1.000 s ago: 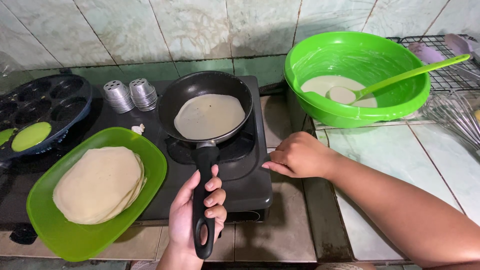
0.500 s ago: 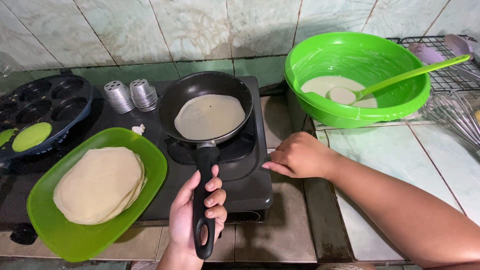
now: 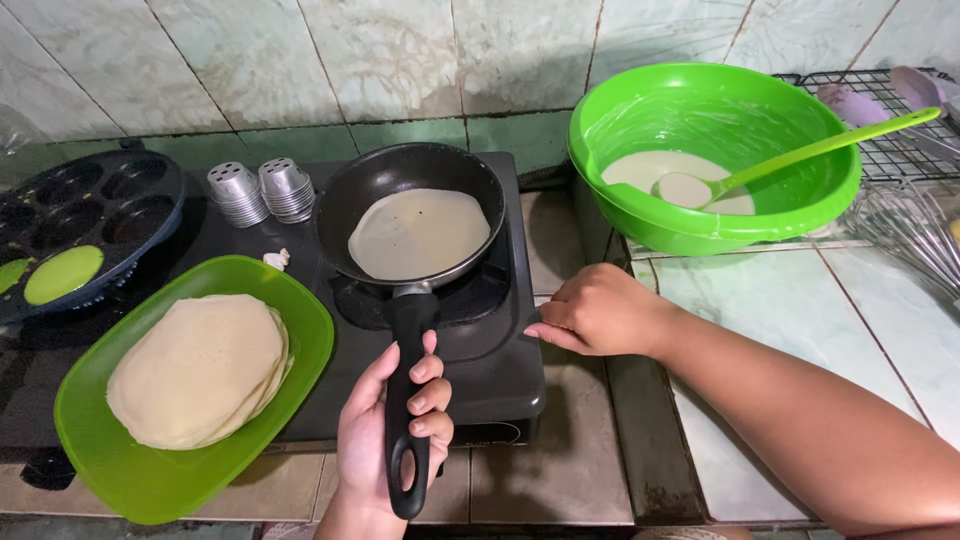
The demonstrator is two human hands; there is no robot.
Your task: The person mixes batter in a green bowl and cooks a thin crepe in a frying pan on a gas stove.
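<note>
Head view shows the left hand (image 3: 392, 432) with its fingers clenched around the black handle of the frying pan (image 3: 412, 212), which sits on the black stove (image 3: 500, 350) with a thin pale crepe (image 3: 418, 233) inside, seemingly mid-cook and likely needing a steady handle until it sets. Right of the pan, the right hand (image 3: 600, 312) rests loosely curled, grasping nothing, at the stove's edge. Left of the pan a green plate (image 3: 150, 480) holds stacked crepes (image 3: 197, 369); right, a green bowl (image 3: 712, 150) of batter stands on the tiled worktop (image 3: 880, 320) below a tiled wall.
</note>
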